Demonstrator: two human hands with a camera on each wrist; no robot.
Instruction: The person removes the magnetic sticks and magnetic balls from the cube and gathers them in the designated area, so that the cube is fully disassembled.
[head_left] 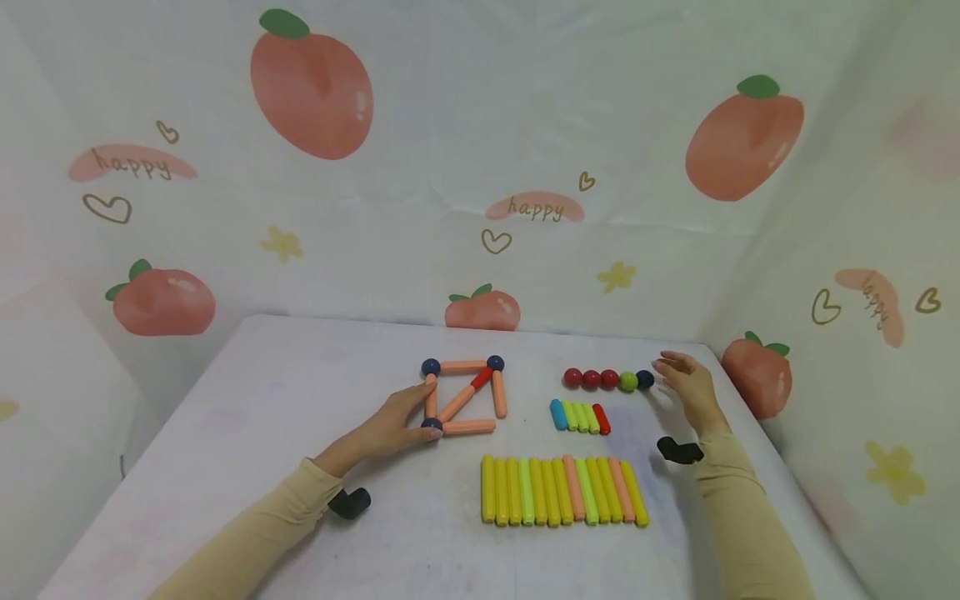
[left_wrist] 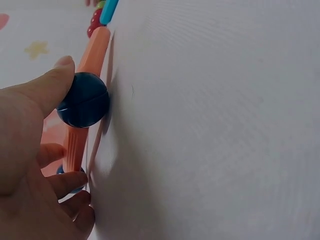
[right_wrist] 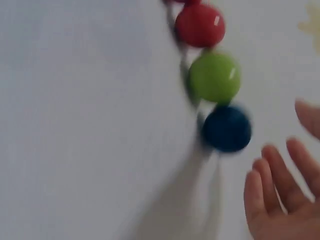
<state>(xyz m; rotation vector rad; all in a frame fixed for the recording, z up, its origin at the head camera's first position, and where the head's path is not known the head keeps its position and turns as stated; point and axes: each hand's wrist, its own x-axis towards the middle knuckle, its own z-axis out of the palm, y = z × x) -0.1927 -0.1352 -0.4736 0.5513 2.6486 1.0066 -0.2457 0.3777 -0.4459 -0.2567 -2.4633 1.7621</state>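
Observation:
In the head view, my left hand [head_left: 393, 421] is at the left side of a flat frame of orange rods [head_left: 467, 427] and dark blue balls [head_left: 495, 363]. Its thumb presses the near-left ball [left_wrist: 84, 100], while the fingers curl about the left rod [left_wrist: 76, 145]. A diagonal of an orange rod and a short red rod [head_left: 482, 378] crosses the frame. At the right, my right hand [head_left: 688, 387] hovers with loosely bent fingers beside a dark blue ball [right_wrist: 227, 129], nothing in its grasp. That ball ends a row with a green ball [right_wrist: 215, 77] and red balls [right_wrist: 201, 26].
Short blue, lime and red rods [head_left: 579, 417] lie side by side in front of the ball row. Nearer me is a row of long yellow, lime and orange rods [head_left: 555, 492]. A printed cloth [head_left: 420, 183] hangs behind the white table [head_left: 315, 367].

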